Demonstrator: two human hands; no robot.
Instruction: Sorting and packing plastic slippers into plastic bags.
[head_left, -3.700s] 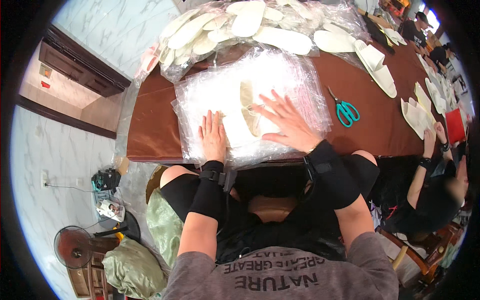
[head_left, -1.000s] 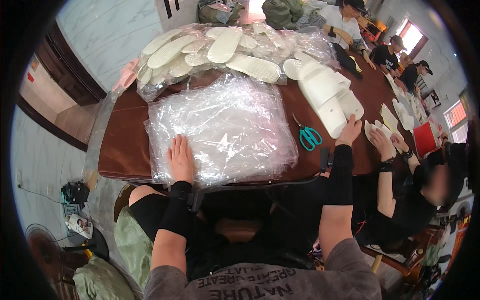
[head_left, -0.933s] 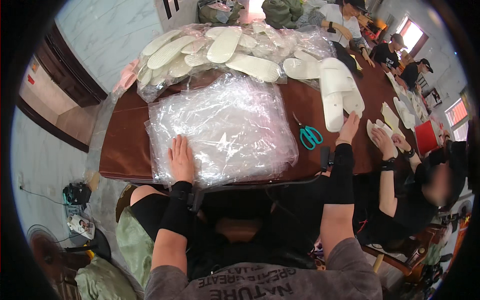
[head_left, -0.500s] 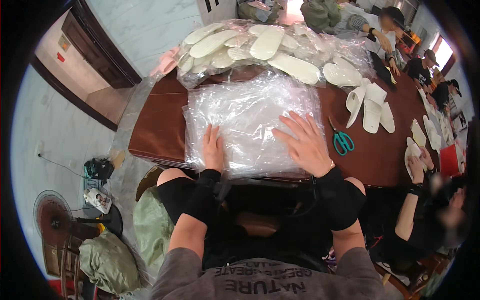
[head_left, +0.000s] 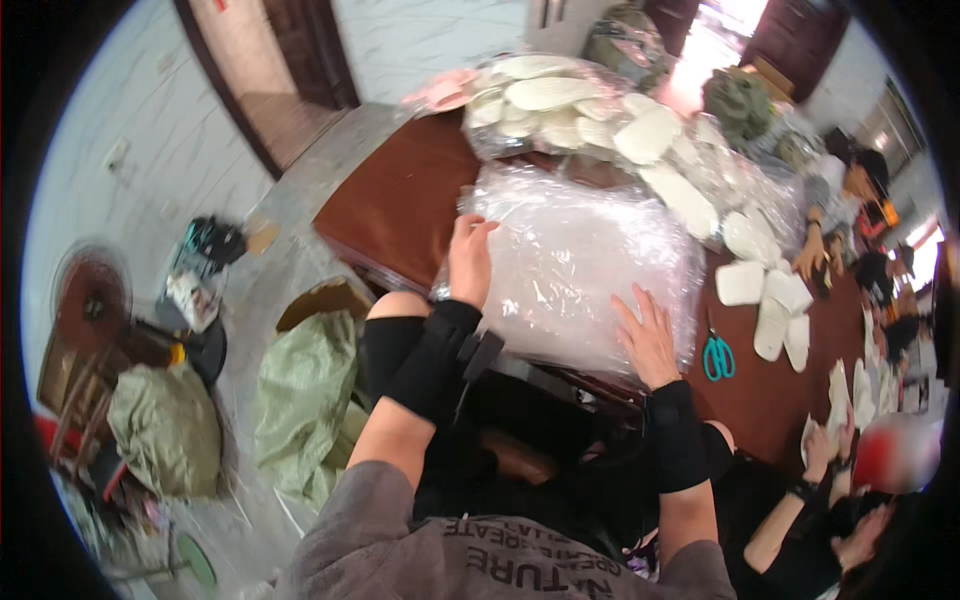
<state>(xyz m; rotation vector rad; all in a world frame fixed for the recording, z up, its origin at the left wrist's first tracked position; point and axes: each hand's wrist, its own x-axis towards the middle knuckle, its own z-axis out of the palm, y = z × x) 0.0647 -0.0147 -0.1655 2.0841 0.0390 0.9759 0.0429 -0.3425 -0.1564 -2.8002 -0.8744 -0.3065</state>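
Observation:
A stack of clear plastic bags [head_left: 570, 265] lies on the brown table before me, shiny and wrinkled. At its left edge is my left hand [head_left: 470, 265], its fingers slightly bent and touching the plastic; it appears to hold nothing. My right hand [head_left: 650, 338] rests on the right front part of the stack, open with fingers spread. Both wrists wear black bands. Right of the stack lies a pair of teal-handled scissors [head_left: 718, 357]. Several loose white slippers [head_left: 775, 315] lie beyond the scissors.
Bagged white slippers [head_left: 560, 95] are heaped along the table's far side, with pink ones [head_left: 447, 92] at the left end. Co-workers sit along the right; the nearest person's hands [head_left: 820, 450] hold a slipper. Green sacks [head_left: 305, 400] and a fan [head_left: 95, 300] stand on the left floor.
The view has turned left, so the table appears shifted right. My left hand has moved from the top of the bags to their left edge. My right hand stays on the stack.

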